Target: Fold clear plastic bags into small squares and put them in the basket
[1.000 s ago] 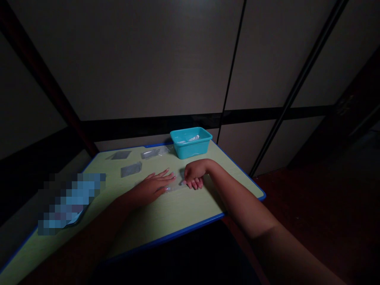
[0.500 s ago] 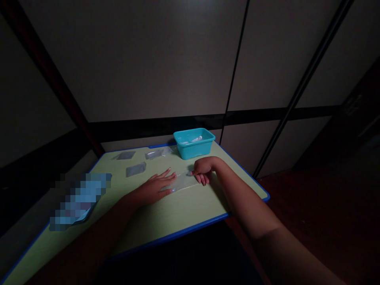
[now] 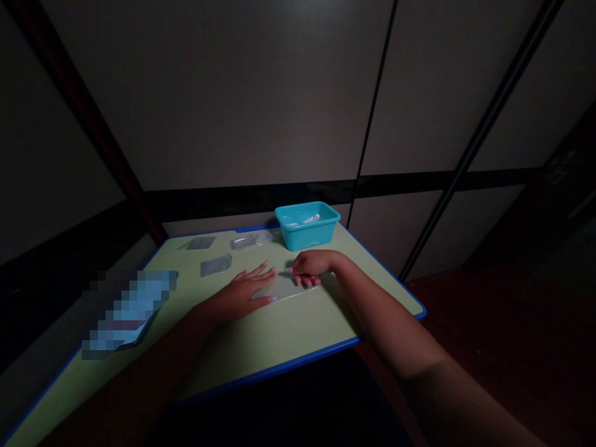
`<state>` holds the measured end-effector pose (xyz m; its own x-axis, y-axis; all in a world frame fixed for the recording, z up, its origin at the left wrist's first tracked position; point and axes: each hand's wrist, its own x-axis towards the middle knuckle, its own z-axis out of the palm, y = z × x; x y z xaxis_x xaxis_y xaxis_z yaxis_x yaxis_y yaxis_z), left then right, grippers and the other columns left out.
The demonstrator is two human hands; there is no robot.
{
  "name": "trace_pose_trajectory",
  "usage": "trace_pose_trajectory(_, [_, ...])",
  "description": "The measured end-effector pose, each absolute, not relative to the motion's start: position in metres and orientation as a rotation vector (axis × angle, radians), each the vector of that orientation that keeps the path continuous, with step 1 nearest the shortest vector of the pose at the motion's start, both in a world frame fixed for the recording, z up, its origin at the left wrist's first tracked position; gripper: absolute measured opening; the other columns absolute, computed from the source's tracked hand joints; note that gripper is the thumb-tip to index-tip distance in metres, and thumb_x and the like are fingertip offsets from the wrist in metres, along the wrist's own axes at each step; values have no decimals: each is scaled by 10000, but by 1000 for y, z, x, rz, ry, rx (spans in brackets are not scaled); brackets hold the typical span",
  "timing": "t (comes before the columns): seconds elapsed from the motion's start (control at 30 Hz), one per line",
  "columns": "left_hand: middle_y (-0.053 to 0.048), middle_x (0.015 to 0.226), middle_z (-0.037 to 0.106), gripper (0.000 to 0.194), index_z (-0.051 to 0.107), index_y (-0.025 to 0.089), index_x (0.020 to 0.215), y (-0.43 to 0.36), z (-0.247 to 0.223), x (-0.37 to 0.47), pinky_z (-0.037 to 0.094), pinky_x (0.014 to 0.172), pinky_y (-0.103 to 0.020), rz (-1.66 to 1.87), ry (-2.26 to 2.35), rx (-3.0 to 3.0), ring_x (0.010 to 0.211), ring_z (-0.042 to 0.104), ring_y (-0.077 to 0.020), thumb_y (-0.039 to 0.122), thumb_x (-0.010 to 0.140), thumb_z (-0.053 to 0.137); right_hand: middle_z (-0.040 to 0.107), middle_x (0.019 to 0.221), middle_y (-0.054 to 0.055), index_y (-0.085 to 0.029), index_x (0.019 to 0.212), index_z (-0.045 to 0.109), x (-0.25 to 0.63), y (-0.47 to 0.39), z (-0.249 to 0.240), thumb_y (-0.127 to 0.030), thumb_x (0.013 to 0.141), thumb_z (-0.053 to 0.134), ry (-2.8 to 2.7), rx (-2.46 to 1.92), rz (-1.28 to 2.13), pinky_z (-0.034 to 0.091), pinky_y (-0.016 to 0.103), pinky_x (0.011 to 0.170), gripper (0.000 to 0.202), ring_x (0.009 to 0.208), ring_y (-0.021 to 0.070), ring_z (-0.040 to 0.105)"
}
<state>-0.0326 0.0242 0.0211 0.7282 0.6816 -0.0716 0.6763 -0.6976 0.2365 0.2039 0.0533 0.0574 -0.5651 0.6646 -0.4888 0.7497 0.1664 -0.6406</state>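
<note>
A clear plastic bag [image 3: 282,288] lies flat on the pale green table. My left hand [image 3: 246,290] rests palm down on the bag's left end, fingers spread. Over the right part of the bag is my right hand [image 3: 311,268], its fingers curled and the thumb drawn in near the index finger. Whatever that hand may pinch is too small and dim to make out. Its fingertips are close to those of my left hand. Just behind the right hand stands a turquoise plastic basket [image 3: 308,236] with some whitish, crumpled material inside.
Toward the back left lie flat grey packets in clear wrapping: one packet [image 3: 216,265], another packet [image 3: 201,243] and a third packet [image 3: 251,240]. A blurred blue item [image 3: 135,310] is at the left edge. The table [image 3: 279,335] has blue edging; cabinet panels [image 3: 251,124] rise behind.
My right hand has slid left along the bag, toward my left hand, with its fingers curled. The left hand stays in place on the bag. The view has shifted slightly.
</note>
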Motion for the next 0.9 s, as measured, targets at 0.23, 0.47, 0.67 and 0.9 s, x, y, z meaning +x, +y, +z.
trace_pose_trajectory(0.23, [-59,1488,243,570,317,255,1408,23,23,-33,177,1082,-522,16,1072,2657,1399,98,-252,446,880,418,531,437,-20,-120,676,553,201,54,52,-496,935,321,2227,1486,-1271,421,232,461,512,357,94,488])
trace_pose_trajectory(0.47, [-78,1481,275,581,369,217,1386,31,16,-39,210,1079,-498,93,1110,2669,1395,126,-265,461,863,437,543,477,5,-113,652,564,214,64,52,-615,887,304,2112,1676,-1178,437,246,494,612,382,88,478])
trace_pose_trajectory(0.67, [-99,1267,568,423,587,177,1173,38,20,-43,304,1041,-444,586,1330,2677,1244,424,-264,408,852,435,487,445,-27,-119,674,565,216,66,50,-430,944,338,2397,1699,-1146,363,206,435,470,338,63,408])
trace_pose_trajectory(0.9, [-70,881,655,266,603,156,838,47,30,-46,460,742,-301,1243,1495,1757,817,595,-191,371,759,469,488,457,-47,-133,766,545,200,64,37,-390,949,346,2478,1551,-1482,333,169,384,373,335,52,416])
